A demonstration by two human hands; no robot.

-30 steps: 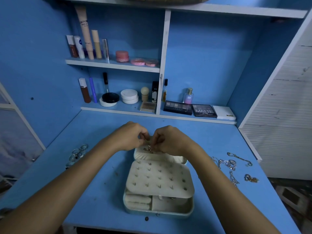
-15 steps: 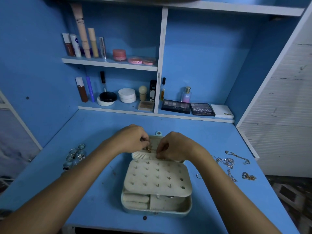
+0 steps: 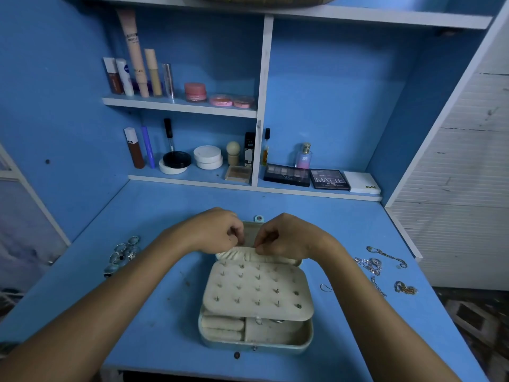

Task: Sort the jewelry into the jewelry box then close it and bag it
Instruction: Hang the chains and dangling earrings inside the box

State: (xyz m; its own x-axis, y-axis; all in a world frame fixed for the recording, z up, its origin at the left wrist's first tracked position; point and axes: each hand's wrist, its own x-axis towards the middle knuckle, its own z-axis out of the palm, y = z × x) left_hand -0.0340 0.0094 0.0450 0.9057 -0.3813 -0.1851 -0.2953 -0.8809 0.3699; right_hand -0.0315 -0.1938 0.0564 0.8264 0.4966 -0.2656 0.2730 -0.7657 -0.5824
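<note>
Two forearms reach in from the near edge of the blue desk (image 3: 154, 205) and meet over the jewelry box (image 3: 256, 337), which lies open in the middle of the desk. Behind the box, against the back wall, stand shelves (image 3: 179, 106) of cosmetics, with the eyeshadow palettes (image 3: 305, 176) on the lowest ledge to the right of the box.

The box's cream earring panel (image 3: 257, 290), studded with small pins, is tilted up over the near compartments, where padded ring rolls (image 3: 221, 325) show at the left. At the far rim of the box, the left hand (image 3: 212, 230) and right hand (image 3: 286, 235) both have their fingers curled, fingertips pinching the gathered elastic pocket (image 3: 239, 254) of the lid lining; whether any jewel is between them cannot be told.

Left of the box lies a cluster of rings (image 3: 122, 255). Right of the box lie silver chains (image 3: 371, 264), a gold piece (image 3: 405, 288), and, just beside the box, a single hoop (image 3: 325, 287).
</note>
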